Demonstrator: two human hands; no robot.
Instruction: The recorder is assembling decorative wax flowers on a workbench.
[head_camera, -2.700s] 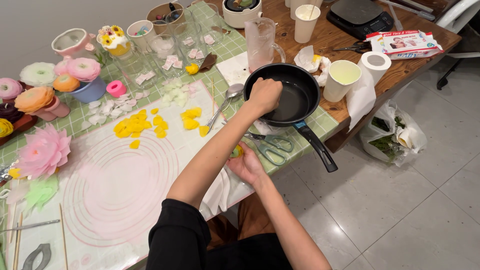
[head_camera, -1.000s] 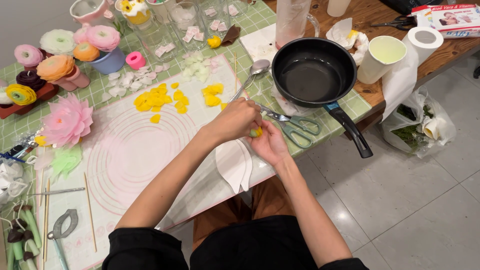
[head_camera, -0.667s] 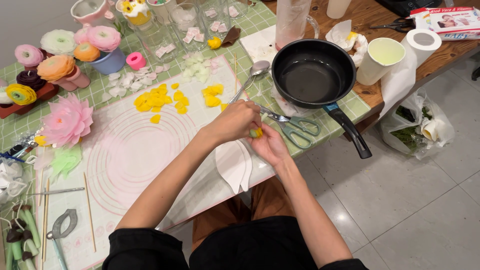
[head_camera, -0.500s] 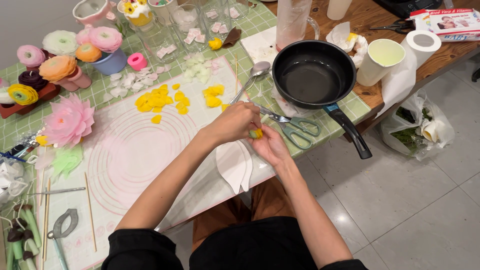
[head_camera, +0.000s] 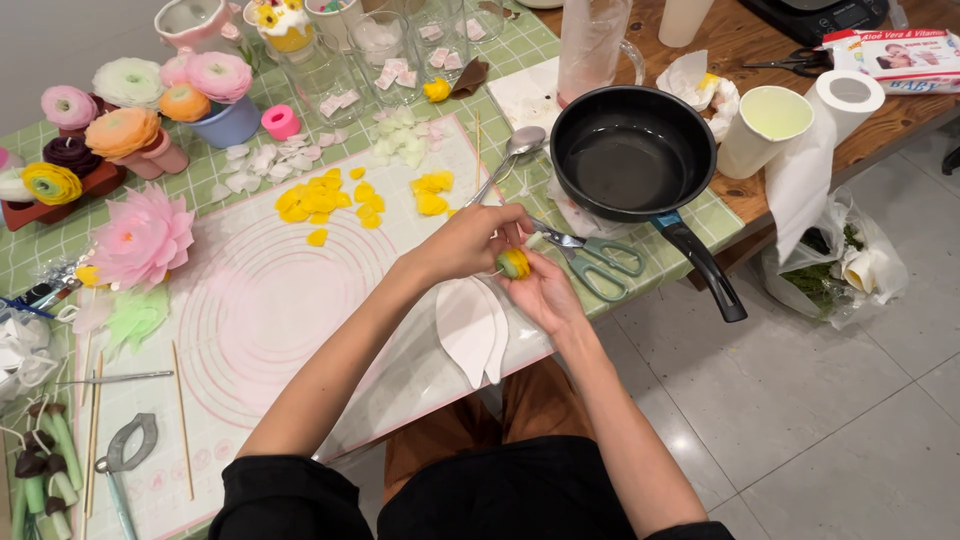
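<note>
A small yellow-and-green flower bud sits between both my hands at the table's front edge. My right hand cups it from below. My left hand pinches its top from the left with the fingertips. Loose yellow petals lie in two heaps, the second heap just beyond my hands on the pink silicone mat. Two white leaf-shaped pieces rest on the mat under my wrists.
A black frying pan stands to the right, with green-handled scissors and a spoon beside it. Finished flowers fill the left side. A paper cup, a paper-towel roll and glass jars stand at the back.
My left hand has come back from the frying pan to the bud. Over the last second both hands stay on the bud, almost still.
</note>
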